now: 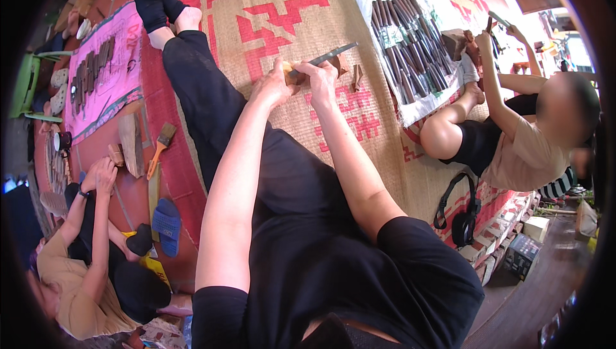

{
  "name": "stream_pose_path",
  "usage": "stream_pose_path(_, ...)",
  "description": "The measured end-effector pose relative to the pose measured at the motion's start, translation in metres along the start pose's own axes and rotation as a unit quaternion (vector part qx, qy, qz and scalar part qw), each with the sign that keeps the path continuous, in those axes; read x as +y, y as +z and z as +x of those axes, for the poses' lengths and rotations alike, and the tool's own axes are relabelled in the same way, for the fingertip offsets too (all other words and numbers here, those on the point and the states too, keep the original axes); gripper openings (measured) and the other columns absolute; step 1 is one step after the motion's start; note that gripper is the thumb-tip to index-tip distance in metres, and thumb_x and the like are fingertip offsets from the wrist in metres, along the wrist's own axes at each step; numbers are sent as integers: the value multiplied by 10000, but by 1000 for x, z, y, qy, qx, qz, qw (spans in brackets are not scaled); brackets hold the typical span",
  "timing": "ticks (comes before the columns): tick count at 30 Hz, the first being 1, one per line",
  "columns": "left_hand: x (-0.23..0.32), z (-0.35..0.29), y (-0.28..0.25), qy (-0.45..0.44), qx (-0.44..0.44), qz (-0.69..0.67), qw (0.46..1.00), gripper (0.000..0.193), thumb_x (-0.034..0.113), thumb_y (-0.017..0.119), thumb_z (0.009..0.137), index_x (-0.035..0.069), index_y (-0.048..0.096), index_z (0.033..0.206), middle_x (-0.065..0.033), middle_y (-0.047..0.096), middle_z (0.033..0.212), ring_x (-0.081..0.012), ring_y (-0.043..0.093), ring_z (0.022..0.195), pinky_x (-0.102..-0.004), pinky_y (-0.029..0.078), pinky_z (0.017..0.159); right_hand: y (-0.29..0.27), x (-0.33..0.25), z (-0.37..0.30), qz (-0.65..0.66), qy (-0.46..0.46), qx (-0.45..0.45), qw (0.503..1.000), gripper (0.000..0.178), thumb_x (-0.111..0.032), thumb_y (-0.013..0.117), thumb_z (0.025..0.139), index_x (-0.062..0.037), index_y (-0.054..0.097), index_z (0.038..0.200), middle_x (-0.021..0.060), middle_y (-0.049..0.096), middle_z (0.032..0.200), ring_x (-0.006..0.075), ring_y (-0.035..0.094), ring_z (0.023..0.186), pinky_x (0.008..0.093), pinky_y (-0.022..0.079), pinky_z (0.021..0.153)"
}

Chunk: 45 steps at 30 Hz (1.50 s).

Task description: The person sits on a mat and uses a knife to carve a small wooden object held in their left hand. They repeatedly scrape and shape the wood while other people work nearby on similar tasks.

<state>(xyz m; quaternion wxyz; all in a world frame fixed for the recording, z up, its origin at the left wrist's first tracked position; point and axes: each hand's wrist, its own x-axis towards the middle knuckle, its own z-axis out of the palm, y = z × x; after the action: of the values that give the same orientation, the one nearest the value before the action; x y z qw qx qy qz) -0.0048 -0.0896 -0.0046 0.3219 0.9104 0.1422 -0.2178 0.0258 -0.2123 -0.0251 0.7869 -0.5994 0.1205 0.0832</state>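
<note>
Both my hands meet above the woven mat, just past my outstretched legs. My left hand is closed around a small yellowish wooden piece. Close beside it, my right hand has its fingers closed at the near end of a long grey-bladed tool, whose tip points away to the right. Whether the wooden piece and the blade are joined is hidden by my fingers. A thin brown wood scrap lies on the mat right of my right hand.
Rows of dark, slender pieces lie on a white sheet at right; similar ones rest on a pink cloth at left. People work at both sides. A brush, a wood block and a blue slipper lie left.
</note>
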Motion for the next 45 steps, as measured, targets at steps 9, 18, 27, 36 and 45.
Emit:
stream_pose_path(9,5,-5,-7,-10,-16,-1,1000,1008,396,693,679,118,105,1449,-243,573,1158,-353,567,1078,-388,439,928,1,-19,-10,28,10,13,999,101,-29,681,672,17,617,736,73,624,683,135,572,571,250,450,564)
stream_pose_path(18,1,-2,1,8,16,14,1000,991,370,694,693,120,105,1449,-233,588,1133,-342,584,1048,-394,452,903,-17,9,4,25,-6,-1,1000,189,-19,715,669,12,647,843,37,631,743,121,572,697,246,438,683)
stream_pose_path(27,-1,-4,1,22,11,5,1000,1014,214,725,659,123,100,1452,-234,585,1136,-341,582,1051,-379,449,913,-26,14,5,54,7,8,998,168,7,707,672,6,663,834,60,660,842,139,598,770,253,445,748)
stream_pose_path(36,7,-9,-6,12,-8,24,1000,908,232,686,708,92,153,1430,-185,556,1212,-320,562,1094,-393,437,928,-22,5,-5,84,33,-7,996,164,28,691,689,-10,659,845,36,643,810,128,585,784,248,440,752)
stream_pose_path(45,2,-5,-3,12,-5,27,1000,913,251,667,715,89,137,1441,-187,549,1222,-319,558,1100,-391,434,932,-16,10,-9,68,7,14,998,183,0,700,691,-22,645,865,21,631,826,93,557,735,227,436,674)
